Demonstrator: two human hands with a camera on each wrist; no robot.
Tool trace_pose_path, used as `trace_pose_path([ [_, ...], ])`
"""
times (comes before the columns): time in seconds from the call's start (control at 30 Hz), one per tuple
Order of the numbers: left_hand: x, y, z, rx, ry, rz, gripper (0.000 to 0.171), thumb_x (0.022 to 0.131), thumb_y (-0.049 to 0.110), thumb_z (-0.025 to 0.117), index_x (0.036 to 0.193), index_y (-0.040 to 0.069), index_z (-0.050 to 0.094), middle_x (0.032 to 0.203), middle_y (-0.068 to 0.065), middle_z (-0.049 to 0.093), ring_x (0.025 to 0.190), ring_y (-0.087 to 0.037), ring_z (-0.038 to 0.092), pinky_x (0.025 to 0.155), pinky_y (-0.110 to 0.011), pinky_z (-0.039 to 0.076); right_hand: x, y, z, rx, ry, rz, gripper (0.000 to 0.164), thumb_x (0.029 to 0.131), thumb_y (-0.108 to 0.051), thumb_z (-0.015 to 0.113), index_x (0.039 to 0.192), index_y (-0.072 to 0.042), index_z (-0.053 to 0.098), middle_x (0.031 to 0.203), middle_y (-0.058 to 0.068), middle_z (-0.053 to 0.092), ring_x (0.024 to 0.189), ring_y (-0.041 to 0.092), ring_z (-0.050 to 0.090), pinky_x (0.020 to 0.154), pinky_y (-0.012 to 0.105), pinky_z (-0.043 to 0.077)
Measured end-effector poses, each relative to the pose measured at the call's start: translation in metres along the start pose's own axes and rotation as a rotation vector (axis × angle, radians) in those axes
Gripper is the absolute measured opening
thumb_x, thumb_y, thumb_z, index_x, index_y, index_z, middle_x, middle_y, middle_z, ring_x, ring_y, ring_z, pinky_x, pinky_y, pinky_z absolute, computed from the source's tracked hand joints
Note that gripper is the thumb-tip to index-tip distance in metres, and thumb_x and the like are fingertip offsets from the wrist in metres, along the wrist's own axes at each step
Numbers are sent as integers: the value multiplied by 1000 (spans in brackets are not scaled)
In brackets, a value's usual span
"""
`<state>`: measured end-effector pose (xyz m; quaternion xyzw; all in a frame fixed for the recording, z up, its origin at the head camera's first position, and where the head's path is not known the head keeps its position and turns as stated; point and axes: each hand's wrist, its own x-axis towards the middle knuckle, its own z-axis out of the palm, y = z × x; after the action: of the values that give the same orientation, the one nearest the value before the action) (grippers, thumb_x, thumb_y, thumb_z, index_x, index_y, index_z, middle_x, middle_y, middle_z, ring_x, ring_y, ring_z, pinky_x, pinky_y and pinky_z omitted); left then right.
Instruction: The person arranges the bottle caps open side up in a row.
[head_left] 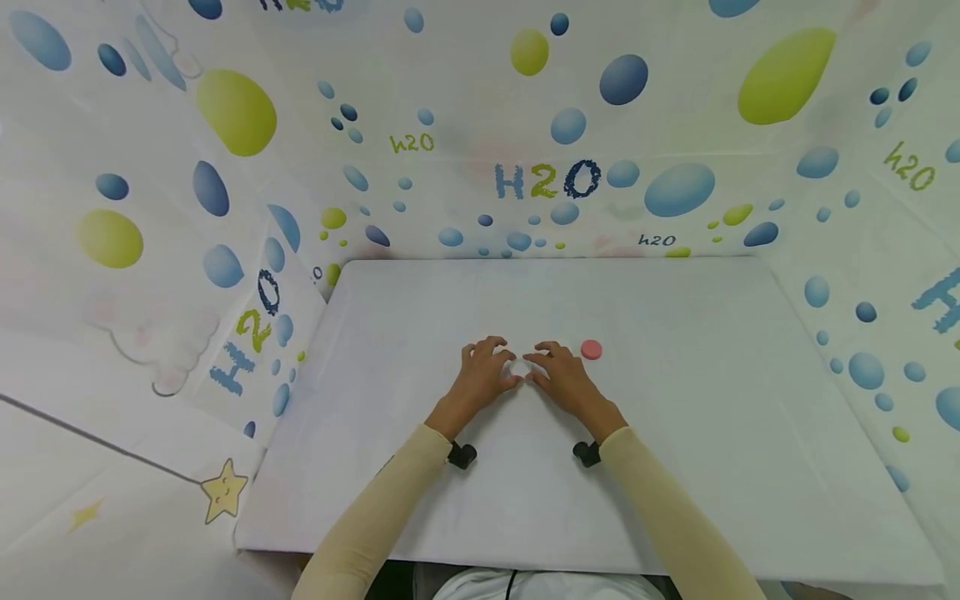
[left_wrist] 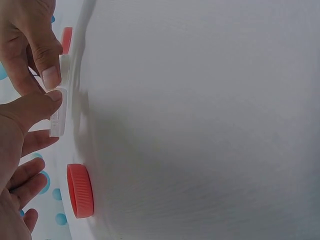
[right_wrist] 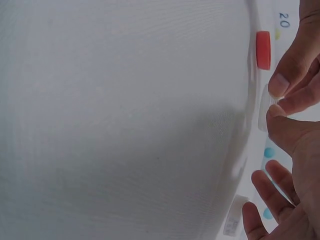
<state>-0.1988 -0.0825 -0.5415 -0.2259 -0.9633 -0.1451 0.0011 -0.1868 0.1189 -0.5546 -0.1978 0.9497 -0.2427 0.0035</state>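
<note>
A clear plastic cap (head_left: pixel 519 367) stands between my two hands at the middle of the table. My left hand (head_left: pixel 482 372) pinches its left side between thumb and curled fingers, and my right hand (head_left: pixel 561 377) pinches the right side. The thumbs nearly meet on the near side in the left wrist view. A ribbed red cap (left_wrist: pixel 80 191) sits by the left hand's loose fingers, hidden from the head view. Another clear cap (right_wrist: pixel 235 216) lies by the right hand's lower fingers. Just beyond the right hand is a second red cap (head_left: pixel 592 349).
The white-covered table (head_left: pixel 712 400) reaches out on both sides of the hands. A patterned wall sheet (head_left: pixel 465 75) with blue and green drops rises behind its far edge. Black wrist cameras (head_left: pixel 462 455) hang under both wrists, close above the table.
</note>
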Motion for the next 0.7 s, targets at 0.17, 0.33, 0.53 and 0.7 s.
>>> trace_pose_path([
  [0.17,0,-1,2,20,-1,-2,42,98,41,76,130,14,73,148,-11,54,138,-33,52,110,-58,37,2,0,3,-34,-5,5,43,103,-24,72,144,-14,66,150,16,54,130,37,58,99,60,50],
  [0.33,1,-2,3,35,5,-6,42,98,41,76,131,15,73,148,-10,54,138,-33,52,110,-57,38,4,0,6,-65,-6,-2,42,103,-24,72,143,-14,66,149,16,54,128,37,59,96,57,51],
  [0.53,0,-1,6,30,-3,-11,41,97,39,78,130,14,73,148,-10,55,138,-35,52,108,-57,41,5,1,9,-119,-17,-10,40,103,-27,71,141,-14,68,149,17,55,124,36,60,91,55,53],
  [0.7,0,-1,8,39,-1,-15,42,97,40,77,130,14,73,149,-11,55,139,-35,51,107,-57,41,4,-1,8,-140,-22,-7,39,103,-27,70,141,-15,68,150,17,54,123,36,61,89,54,54],
])
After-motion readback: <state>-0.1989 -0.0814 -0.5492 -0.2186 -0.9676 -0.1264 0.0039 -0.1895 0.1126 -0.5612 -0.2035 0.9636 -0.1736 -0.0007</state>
